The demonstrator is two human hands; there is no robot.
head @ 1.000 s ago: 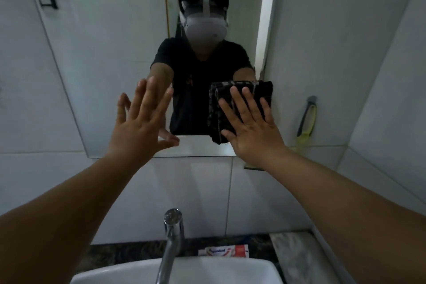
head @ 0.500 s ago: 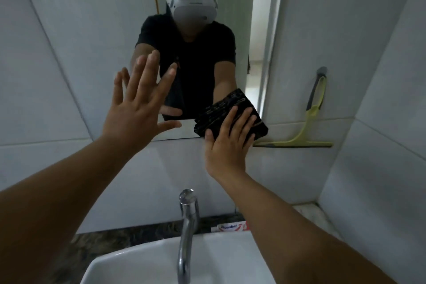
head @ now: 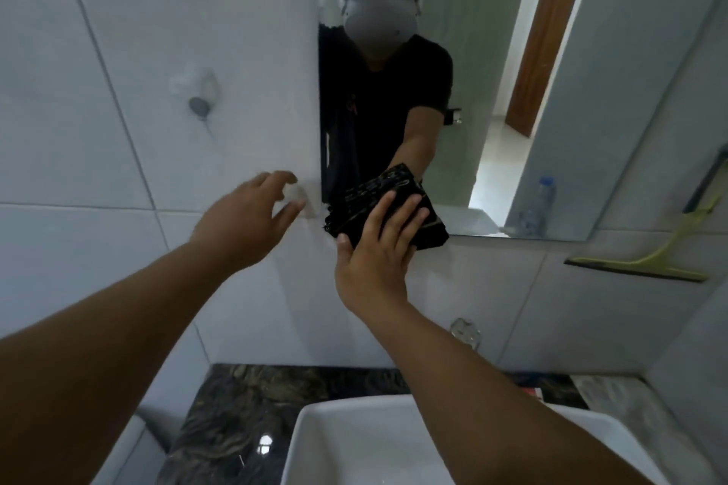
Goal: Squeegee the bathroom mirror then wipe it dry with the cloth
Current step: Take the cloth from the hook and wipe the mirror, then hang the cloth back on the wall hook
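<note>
white basin (head: 354,441) | dark marble counter (head: 244,406) | plastic bottle reflection (head: 537,205) | wall hook (head: 199,106)

The cloth (head: 388,205) is black with faint pale stripes, the squeegee (head: 646,264) yellow-green with a dark handle, the wall (head: 157,51) tiles pale grey-white, the sink (head: 354,445) white, the table (head: 244,406) dark marbled stone.

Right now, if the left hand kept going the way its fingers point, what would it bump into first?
Probably the small whitish fitting on the tiled wall, just left of the mirror edge. The left hand already reaches right up to it; whether they touch is unclear.
</note>
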